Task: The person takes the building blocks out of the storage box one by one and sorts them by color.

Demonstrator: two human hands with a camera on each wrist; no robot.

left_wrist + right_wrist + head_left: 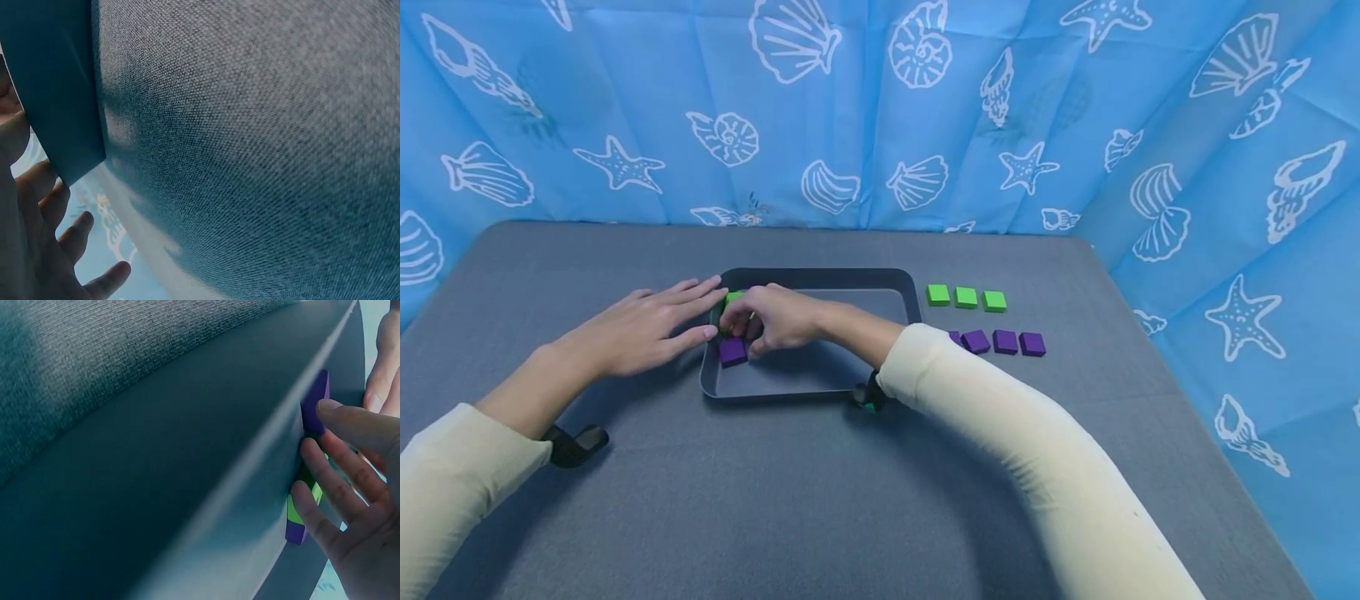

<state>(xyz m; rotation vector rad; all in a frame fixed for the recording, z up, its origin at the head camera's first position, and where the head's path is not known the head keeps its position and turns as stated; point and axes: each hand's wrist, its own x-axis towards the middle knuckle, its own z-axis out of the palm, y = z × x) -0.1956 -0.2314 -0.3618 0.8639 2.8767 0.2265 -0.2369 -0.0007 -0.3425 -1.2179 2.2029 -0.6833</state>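
Note:
A dark grey tray [808, 396] stands on the table, with purple and green blocks along its left end. My right hand [786, 317] reaches into that end with curled fingers. Its thumb and index finger pinch a purple block [314, 406], also seen as the nearest purple block [732, 352] in the head view. Beside it the other fingertips lie over a green block [300, 509], with another purple block [295, 533] past it. My left hand [651, 325] touches the tray's left wall from outside, fingers extended; the left wrist view shows fingers [44, 181] at the wall's corner.
Right of the tray lie a row of three green blocks [966, 297] and a row of several purple blocks [1005, 342], partly hidden by the right sleeve [1000, 417]. A blue curtain [865, 108] with shell patterns hangs behind the grey table [775, 500].

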